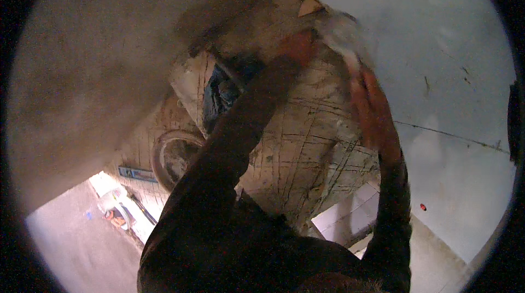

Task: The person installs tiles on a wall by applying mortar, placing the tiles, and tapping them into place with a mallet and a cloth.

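Observation:
At the top middle, where the brown wall meets the pale panelled wall, my left hand [299,47] reaches far forward. Motion smears its fingers. My right hand [373,104] is raised along the pale wall [437,91], fingers pointing away from me and also blurred. Between the two hands is a pale, whitish smeared thing [345,33]; its kind does not show, nor whether either hand grips it. Just beyond my left hand is a small tan, wedge-shaped piece [310,6]. A dark bluish crumpled thing [221,91], possibly a bag or bucket, lies left of my left forearm.
A round, dirty basin or bucket [158,153] stands on the streaked floor [295,151], partly behind my left arm. Beside it lies a blue spirit level [136,174]. Pale tile-like slabs [350,214] are near my right forearm. The brown wall [93,74] rises at left.

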Action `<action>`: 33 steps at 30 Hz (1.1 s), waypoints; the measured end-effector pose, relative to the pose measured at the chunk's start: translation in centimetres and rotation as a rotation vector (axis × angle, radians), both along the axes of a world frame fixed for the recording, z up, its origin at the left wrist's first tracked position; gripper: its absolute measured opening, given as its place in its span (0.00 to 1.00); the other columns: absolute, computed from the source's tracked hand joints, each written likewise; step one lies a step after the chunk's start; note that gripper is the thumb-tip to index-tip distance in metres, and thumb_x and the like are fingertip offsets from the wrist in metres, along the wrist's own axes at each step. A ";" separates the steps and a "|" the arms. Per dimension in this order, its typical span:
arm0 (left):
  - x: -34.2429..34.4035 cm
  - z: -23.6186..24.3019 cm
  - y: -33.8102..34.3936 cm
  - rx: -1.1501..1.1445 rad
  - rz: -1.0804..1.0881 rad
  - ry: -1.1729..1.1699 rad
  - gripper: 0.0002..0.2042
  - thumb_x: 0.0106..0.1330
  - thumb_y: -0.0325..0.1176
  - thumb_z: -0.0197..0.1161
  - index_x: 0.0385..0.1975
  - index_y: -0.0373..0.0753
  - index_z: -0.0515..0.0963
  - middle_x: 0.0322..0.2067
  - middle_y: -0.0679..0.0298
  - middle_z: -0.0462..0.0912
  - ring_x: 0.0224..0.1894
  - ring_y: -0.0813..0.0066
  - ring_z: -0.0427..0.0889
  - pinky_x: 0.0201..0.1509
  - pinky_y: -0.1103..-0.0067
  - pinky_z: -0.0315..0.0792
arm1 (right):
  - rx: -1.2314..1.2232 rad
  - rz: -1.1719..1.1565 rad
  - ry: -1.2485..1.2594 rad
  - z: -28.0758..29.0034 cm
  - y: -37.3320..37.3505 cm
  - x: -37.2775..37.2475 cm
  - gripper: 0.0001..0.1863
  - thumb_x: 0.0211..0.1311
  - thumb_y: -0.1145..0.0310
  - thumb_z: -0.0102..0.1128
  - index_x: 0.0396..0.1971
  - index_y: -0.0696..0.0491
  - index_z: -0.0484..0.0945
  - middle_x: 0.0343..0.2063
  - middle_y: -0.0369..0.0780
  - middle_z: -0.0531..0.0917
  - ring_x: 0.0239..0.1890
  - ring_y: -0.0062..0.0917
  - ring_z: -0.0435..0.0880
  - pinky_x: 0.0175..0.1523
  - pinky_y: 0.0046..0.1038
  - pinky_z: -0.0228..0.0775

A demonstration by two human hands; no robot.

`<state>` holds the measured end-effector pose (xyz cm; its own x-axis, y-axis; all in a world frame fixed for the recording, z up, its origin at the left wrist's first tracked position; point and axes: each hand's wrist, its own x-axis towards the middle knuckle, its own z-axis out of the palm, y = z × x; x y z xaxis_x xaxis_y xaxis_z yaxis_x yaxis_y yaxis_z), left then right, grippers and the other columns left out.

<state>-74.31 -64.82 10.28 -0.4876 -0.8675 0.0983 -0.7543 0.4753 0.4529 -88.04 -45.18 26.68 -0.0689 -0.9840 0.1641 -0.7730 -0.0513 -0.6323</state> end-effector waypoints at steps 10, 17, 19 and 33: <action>-0.3 0.3 0.3 0.010 -0.004 -0.022 0.32 0.70 0.59 0.56 0.63 0.37 0.72 0.46 0.42 0.85 0.45 0.41 0.84 0.52 0.52 0.78 | 0.122 0.421 0.394 -2.4 -13.9 1.7 0.22 0.72 0.62 0.53 0.65 0.43 0.71 0.35 0.47 0.87 0.38 0.45 0.88 0.40 0.46 0.79; -0.4 0.0 0.6 0.015 0.005 -0.019 0.32 0.70 0.59 0.56 0.62 0.37 0.72 0.46 0.42 0.84 0.45 0.41 0.84 0.52 0.52 0.78 | 0.136 0.390 0.421 -3.0 -17.1 0.0 0.21 0.71 0.63 0.54 0.63 0.42 0.73 0.38 0.46 0.87 0.42 0.44 0.87 0.46 0.46 0.80; -0.2 -0.1 0.7 0.015 0.008 -0.018 0.32 0.71 0.59 0.56 0.62 0.36 0.72 0.46 0.42 0.84 0.45 0.41 0.84 0.52 0.52 0.78 | 0.010 0.529 0.539 -2.5 -16.8 -0.2 0.19 0.72 0.62 0.52 0.61 0.42 0.75 0.39 0.46 0.87 0.44 0.45 0.87 0.49 0.45 0.80; 1.7 -2.9 0.1 0.008 0.040 -0.003 0.33 0.71 0.59 0.56 0.62 0.35 0.72 0.46 0.42 0.84 0.45 0.40 0.84 0.51 0.52 0.78 | 0.145 0.272 0.385 -4.2 -16.2 1.7 0.18 0.73 0.55 0.52 0.51 0.50 0.81 0.37 0.48 0.85 0.42 0.43 0.86 0.45 0.46 0.78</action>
